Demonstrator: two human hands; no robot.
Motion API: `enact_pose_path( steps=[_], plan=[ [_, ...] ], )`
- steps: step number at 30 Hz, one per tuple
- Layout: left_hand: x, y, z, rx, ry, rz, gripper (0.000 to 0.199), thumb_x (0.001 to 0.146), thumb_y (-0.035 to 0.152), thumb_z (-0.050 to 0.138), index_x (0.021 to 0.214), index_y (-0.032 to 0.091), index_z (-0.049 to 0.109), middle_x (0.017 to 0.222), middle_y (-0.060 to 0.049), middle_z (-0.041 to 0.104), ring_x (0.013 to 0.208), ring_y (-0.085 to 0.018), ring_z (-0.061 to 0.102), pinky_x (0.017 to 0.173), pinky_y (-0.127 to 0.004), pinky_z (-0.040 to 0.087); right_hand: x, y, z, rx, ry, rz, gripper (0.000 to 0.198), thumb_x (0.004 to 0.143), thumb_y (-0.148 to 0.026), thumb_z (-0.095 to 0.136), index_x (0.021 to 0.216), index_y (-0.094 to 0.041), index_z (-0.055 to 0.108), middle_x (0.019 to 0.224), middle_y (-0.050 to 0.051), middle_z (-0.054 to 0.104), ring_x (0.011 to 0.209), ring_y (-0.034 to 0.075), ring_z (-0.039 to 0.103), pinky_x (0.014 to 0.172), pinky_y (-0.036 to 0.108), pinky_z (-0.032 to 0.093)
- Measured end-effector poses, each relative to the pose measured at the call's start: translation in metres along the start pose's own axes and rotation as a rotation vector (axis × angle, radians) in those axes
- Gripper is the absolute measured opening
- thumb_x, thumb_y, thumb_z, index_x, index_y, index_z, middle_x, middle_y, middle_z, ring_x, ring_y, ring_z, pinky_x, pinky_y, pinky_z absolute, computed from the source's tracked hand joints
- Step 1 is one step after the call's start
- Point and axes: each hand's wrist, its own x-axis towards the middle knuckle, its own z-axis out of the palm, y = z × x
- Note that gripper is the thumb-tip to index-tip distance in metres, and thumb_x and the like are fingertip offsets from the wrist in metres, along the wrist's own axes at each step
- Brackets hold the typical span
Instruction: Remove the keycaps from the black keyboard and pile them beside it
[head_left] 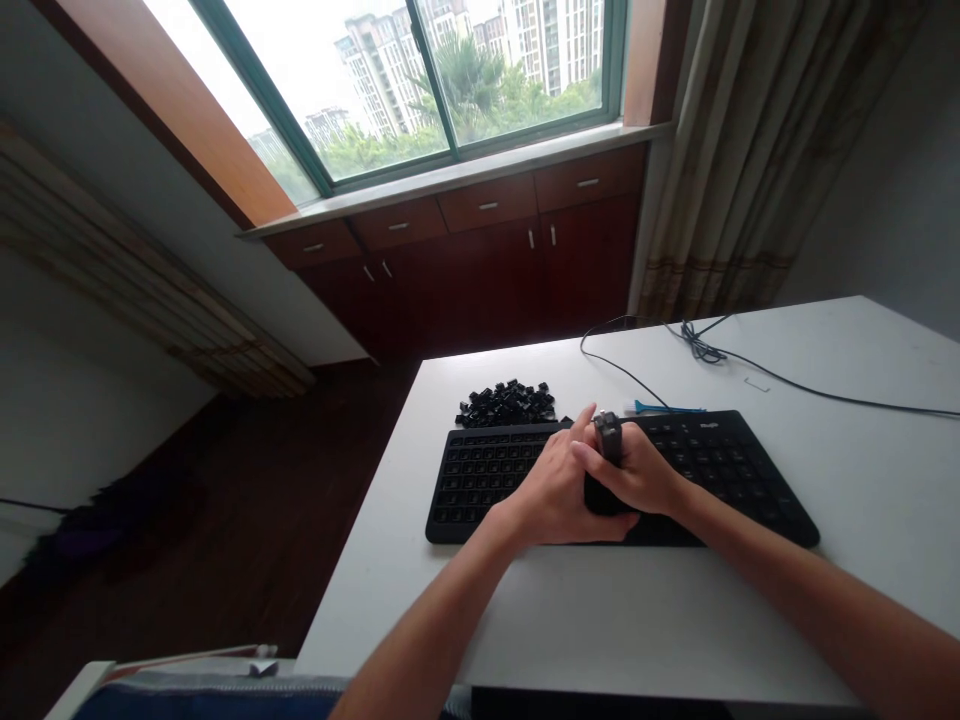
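Observation:
A black keyboard [757,480] lies on the white table, with its left part stripped to bare key sockets and keys on its right part. My left hand [559,495] lies across its middle, index finger and thumb stretched apart. Just over the keys, my right hand [637,470] is closed around a short dark tool with a grey end [608,438]; its lower part is hidden, so its exact kind does not show. Behind the keyboard's left half is a heap of loose black keycaps [510,404].
A blue brush [667,407] lies along the keyboard's back edge. A black cable [795,380] runs over the white table [637,620], with a tangle near the back. A small bent wire [757,385] lies beside it. Wooden cabinets [480,260] stand beyond, under the window.

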Motion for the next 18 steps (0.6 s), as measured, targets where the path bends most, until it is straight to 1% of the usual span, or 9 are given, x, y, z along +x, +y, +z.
enact_pose_path(
  steps=[2,4,5,7,9,12,13,15,18],
  plan=[
    [0.001,0.002,0.002,-0.016,0.016,0.019,0.083,0.072,0.029,0.074,0.144,0.018,0.035,0.145,-0.018,0.048,0.143,-0.04,0.037,0.116,-0.055,0.038,-0.002,0.002,0.001,-0.015,0.004,0.018,0.031,0.095,-0.033,0.055,0.067,-0.021,0.05,0.061,-0.002,0.051,0.056,0.014,0.047,0.057,0.028,0.041],
    [0.003,0.004,0.002,-0.054,0.074,0.046,0.074,0.075,0.023,0.067,0.142,0.017,0.036,0.14,-0.017,0.053,0.135,-0.036,0.047,0.114,-0.05,0.041,-0.003,0.004,0.001,-0.027,0.045,0.049,0.035,0.097,-0.034,0.054,0.064,-0.021,0.046,0.058,-0.003,0.048,0.053,0.013,0.043,0.053,0.027,0.038],
    [0.004,0.005,0.001,-0.074,0.098,0.055,0.066,0.077,0.021,0.064,0.138,0.017,0.039,0.133,-0.015,0.057,0.127,-0.032,0.053,0.111,-0.047,0.044,-0.004,0.005,0.001,-0.03,0.054,0.06,0.036,0.097,-0.034,0.053,0.064,-0.021,0.047,0.058,-0.002,0.049,0.053,0.013,0.044,0.053,0.027,0.038],
    [0.007,0.007,0.0,-0.095,0.114,0.053,0.051,0.078,0.017,0.061,0.127,0.018,0.047,0.121,-0.012,0.062,0.113,-0.027,0.06,0.105,-0.042,0.048,-0.005,0.006,0.001,-0.02,0.055,0.082,0.036,0.098,-0.036,0.052,0.066,-0.02,0.05,0.061,-0.001,0.053,0.057,0.015,0.049,0.056,0.028,0.04],
    [0.007,0.008,0.001,-0.083,0.117,0.035,0.04,0.073,0.014,0.061,0.112,0.018,0.053,0.113,-0.01,0.062,0.103,-0.026,0.061,0.098,-0.04,0.05,-0.005,0.007,0.001,0.015,0.039,0.104,0.038,0.1,-0.039,0.05,0.067,-0.02,0.051,0.06,-0.001,0.053,0.058,0.015,0.05,0.059,0.028,0.042],
    [0.006,0.007,0.007,-0.041,0.147,-0.004,0.028,0.068,0.012,0.062,0.094,0.019,0.053,0.103,-0.007,0.062,0.093,-0.024,0.061,0.09,-0.039,0.05,-0.004,0.008,0.003,0.091,0.006,0.138,0.04,0.101,-0.043,0.049,0.068,-0.02,0.053,0.056,-0.002,0.051,0.055,0.014,0.049,0.059,0.027,0.042],
    [0.005,0.006,0.01,-0.021,0.16,-0.021,0.027,0.067,0.012,0.062,0.091,0.019,0.052,0.102,-0.007,0.062,0.091,-0.024,0.06,0.088,-0.039,0.05,-0.004,0.008,0.004,0.116,-0.011,0.143,0.04,0.1,-0.044,0.049,0.07,-0.019,0.054,0.055,-0.003,0.05,0.054,0.014,0.049,0.058,0.027,0.042],
    [0.003,0.005,0.015,0.019,0.185,-0.049,0.031,0.065,0.013,0.063,0.093,0.019,0.052,0.102,-0.007,0.062,0.087,-0.024,0.059,0.083,-0.04,0.049,-0.004,0.009,0.007,0.138,-0.006,0.185,0.046,0.1,-0.047,0.048,0.064,-0.019,0.052,0.052,-0.002,0.049,0.051,0.013,0.047,0.055,0.026,0.041],
    [0.001,0.003,0.021,0.047,0.224,-0.039,0.043,0.065,0.014,0.062,0.106,0.019,0.052,0.106,-0.009,0.064,0.088,-0.026,0.059,0.081,-0.042,0.05,-0.004,0.01,0.012,0.134,0.033,0.21,0.051,0.099,-0.05,0.05,0.058,-0.02,0.046,0.051,-0.002,0.047,0.05,0.013,0.045,0.054,0.026,0.039]
  ],
)
